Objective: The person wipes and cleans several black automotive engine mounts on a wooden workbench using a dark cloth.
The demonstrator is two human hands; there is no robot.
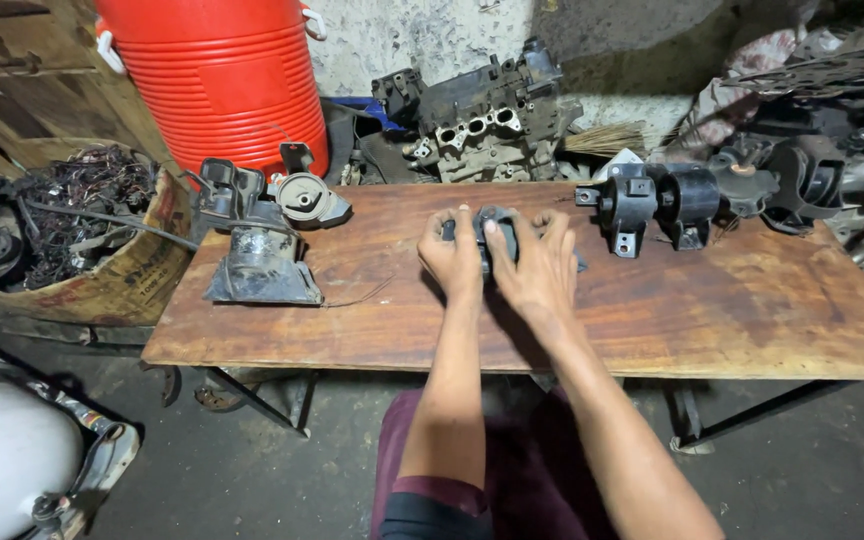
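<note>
Setting: cluttered workshop with a stained wall, a dirty floor and a wooden bench on thin metal legs.
Held part: a dark engine mount sat on the bench near its middle, mostly hidden by the fingers.
Left hand: closed around the near left side of the engine mount, thumb on top.
Right hand: gripping the mount's right side, fingers spread over it.
Left of the mount: a grey bracket mount and a round-faced mount, well apart from it.
Right of the mount: a row of black mounts along the far edge.
Behind the mount: a red cooler and an engine block against the wall.
Risk: the mount looked heavy and greasy, so a loose grip could let it slip, pinch fingers or drop onto the person's lap below the near edge.
</note>
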